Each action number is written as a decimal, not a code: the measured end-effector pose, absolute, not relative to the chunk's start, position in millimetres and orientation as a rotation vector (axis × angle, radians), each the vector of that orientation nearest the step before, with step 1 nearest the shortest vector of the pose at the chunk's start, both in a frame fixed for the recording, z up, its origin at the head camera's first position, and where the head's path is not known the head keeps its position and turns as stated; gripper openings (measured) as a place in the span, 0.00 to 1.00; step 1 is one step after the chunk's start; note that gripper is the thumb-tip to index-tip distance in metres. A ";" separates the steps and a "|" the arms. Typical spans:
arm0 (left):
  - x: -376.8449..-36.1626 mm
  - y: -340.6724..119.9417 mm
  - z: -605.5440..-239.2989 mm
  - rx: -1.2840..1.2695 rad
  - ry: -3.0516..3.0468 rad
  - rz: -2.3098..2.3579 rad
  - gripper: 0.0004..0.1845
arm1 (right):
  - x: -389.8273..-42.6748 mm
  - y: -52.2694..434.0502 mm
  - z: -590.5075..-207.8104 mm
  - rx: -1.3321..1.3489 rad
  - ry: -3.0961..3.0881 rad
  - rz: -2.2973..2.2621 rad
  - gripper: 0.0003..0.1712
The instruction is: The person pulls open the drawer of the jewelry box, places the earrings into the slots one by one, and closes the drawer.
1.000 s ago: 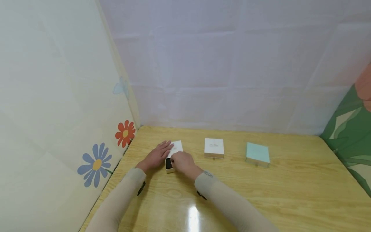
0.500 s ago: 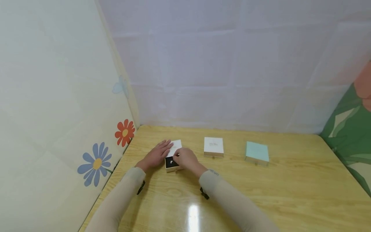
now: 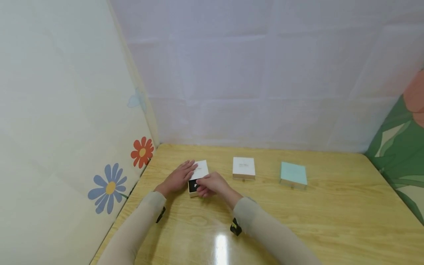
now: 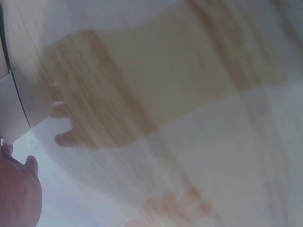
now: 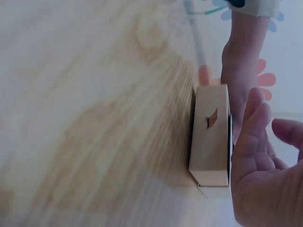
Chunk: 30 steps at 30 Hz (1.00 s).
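A white slide-out box (image 3: pixel 200 170), its drawer (image 3: pixel 193 192) pulled part way toward me, lies at the table's left. Black lining fills the drawer, and a small silvery piece of jewelry (image 3: pixel 195 185) shows on it, too small to tell its kind. My left hand (image 3: pixel 180 177) rests flat on the white sleeve, fingers straight. Over the drawer's right side hovers my right hand (image 3: pixel 213 184), thumb and fingers loosely bent; no held thing shows. In the right wrist view the drawer front (image 5: pixel 208 137) with its small pull tab stands beside the right hand (image 5: pixel 265 175).
Another white box (image 3: pixel 244 168) sits to the right, and a mint-green box (image 3: pixel 293 174) beyond it. All stand on a glossy wooden table (image 3: pixel 331 221). A flowered sheet (image 3: pixel 66 110) borders the left side; a pale sheet (image 3: pixel 248 73) hangs behind.
My right hand has drawn back from inside the drawer to its right side, its fingers loosening. The silvery piece has come into view on the lining. My left hand stays put.
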<state>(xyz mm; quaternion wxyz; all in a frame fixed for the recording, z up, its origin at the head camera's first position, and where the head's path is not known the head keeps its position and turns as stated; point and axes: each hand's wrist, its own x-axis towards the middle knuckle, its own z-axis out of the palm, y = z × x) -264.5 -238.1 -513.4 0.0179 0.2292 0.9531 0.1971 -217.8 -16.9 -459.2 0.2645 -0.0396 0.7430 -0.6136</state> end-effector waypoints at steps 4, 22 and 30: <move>-264.4 -237.5 -510.5 0.702 2.955 0.620 0.26 | -213.0 -15.2 -459.8 -0.014 1.917 -1.707 0.15; -263.0 -235.1 -506.7 0.714 2.952 0.608 0.26 | -190.0 -9.4 -479.3 0.093 1.819 -1.723 0.12; -263.4 -236.4 -509.2 0.707 2.951 0.588 0.27 | -185.6 -9.3 -484.5 0.152 1.848 -1.717 0.10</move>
